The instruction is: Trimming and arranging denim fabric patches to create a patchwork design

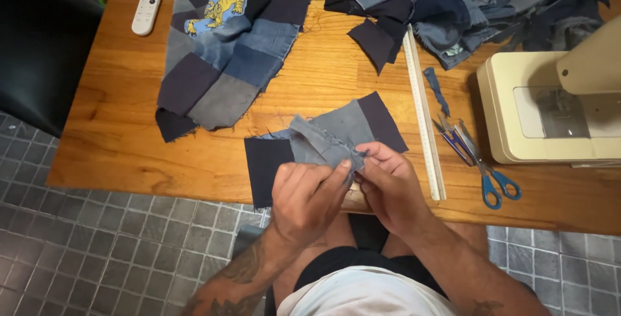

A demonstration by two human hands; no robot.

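Wooden table (116, 135), grey tiled floor (97, 251)

Person, seated: bare forearms, both tattooed, heavier dark ink on the left. Left hand (309, 194) and right hand (388, 183) bare, no rings visible. Black shorts (362, 261); white shirt (362, 296) at 6 o'clock.

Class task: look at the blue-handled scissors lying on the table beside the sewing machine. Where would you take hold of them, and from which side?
Take the scissors by the blue handle loops, coming from the near table edge. The loops point toward the person and lie clear on bare wood, while the blades point away, close to the ruler and sewing machine, probably leaving less room there.
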